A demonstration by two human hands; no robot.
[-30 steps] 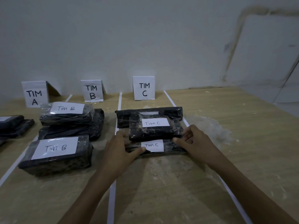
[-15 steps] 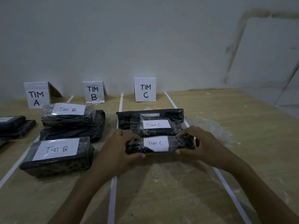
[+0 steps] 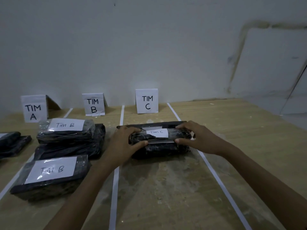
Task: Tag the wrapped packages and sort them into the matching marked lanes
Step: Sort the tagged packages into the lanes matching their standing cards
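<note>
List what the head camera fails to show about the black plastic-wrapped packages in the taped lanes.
Head view:
- Lower black wrapped package in lane C: tag mostly covered by the held Tim C package, gripped by left hand and right hand.
- Rear lane C package: tag partly covered, unreadable.
- Black packages at the left edge: cut off by the frame; tag sliver unreadable.
- Middle lane B package: any tag hidden by the Tim B package above.

Glossy black plastic-wrapped package (image 3: 159, 138), matt white paper tag (image 3: 157, 132), scuffed wood-grain table (image 3: 232, 146).
</note>
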